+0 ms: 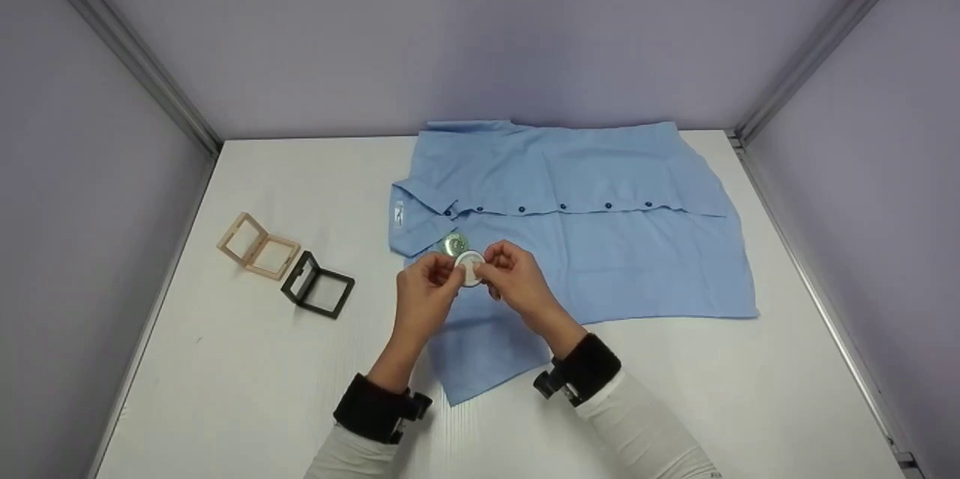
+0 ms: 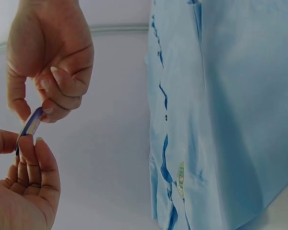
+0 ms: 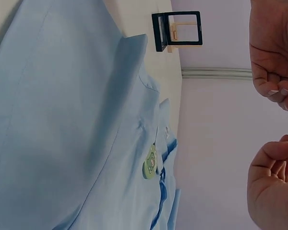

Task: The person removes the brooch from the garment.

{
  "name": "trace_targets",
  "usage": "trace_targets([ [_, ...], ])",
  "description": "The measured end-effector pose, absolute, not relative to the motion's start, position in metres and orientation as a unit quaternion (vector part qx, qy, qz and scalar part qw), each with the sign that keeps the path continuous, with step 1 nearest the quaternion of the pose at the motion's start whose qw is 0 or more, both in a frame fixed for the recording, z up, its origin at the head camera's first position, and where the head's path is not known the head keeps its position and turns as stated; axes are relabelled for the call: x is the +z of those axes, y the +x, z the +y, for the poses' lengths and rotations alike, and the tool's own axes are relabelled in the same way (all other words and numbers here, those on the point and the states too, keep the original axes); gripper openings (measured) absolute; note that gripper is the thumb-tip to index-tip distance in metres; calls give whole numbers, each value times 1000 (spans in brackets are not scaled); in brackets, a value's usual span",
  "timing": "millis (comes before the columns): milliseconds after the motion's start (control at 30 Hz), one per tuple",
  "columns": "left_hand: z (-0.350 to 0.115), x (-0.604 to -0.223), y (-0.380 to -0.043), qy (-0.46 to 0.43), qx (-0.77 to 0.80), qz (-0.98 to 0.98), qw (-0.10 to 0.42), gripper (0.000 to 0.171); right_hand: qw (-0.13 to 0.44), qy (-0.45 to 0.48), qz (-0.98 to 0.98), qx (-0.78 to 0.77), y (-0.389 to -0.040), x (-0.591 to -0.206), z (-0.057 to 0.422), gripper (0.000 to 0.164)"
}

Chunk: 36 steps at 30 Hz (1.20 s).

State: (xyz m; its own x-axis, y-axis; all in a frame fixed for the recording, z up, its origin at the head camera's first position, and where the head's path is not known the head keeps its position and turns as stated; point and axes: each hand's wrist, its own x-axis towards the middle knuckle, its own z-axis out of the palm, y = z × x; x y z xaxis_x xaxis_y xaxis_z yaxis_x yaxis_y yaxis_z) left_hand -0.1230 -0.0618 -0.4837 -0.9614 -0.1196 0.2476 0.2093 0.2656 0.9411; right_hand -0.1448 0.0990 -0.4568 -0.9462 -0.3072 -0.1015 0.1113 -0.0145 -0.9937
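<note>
Between the fingertips of both hands is a round button badge [image 1: 470, 269], its pale face up in the head view and its thin bluish edge [image 2: 29, 125] showing in the left wrist view. My left hand [image 1: 426, 291] pinches it on the left, while my right hand [image 1: 519, 284] pinches the opposite side. Both are raised over a light blue shirt [image 1: 630, 261] spread on the table. A green round badge [image 1: 454, 245] lies on the shirt near its collar, just beyond the fingers; a printed figure shows on it in the right wrist view.
Left of the shirt stand two small hinged frames, one light wooden [image 1: 259, 246] and one black [image 1: 319, 285], both opened out. Dark buttons [image 1: 563, 206] run along the shirt's front. Grey-white panels [image 1: 480, 36] enclose the white table [image 1: 247, 381] at the back and sides.
</note>
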Motion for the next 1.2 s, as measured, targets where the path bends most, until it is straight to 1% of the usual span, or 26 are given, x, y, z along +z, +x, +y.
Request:
trace_targets([
  [233,-68,-489,-127,-21,-592,-801,92,9,150,-96,688,-703,-147,-463,106,10],
  [400,-71,-491,-128,-14,-575,-814,79,11,155,-94,683,-707,-147,-464,107,9],
  [600,-74,-489,-127,1,-596,-802,44,11,162,-96,683,-706,-146,-462,107,12],
  [867,-76,-486,-127,21,-636,-771,29,27,128,-139,700,-689,-145,-462,110,14],
  [967,-77,-485,-126,25,-648,-761,29,26,119,-151,709,-678,-145,-461,111,15],
  [1200,-78,-480,-127,19,-669,-742,23,16,108,-178,707,-675,-143,-460,112,18],
])
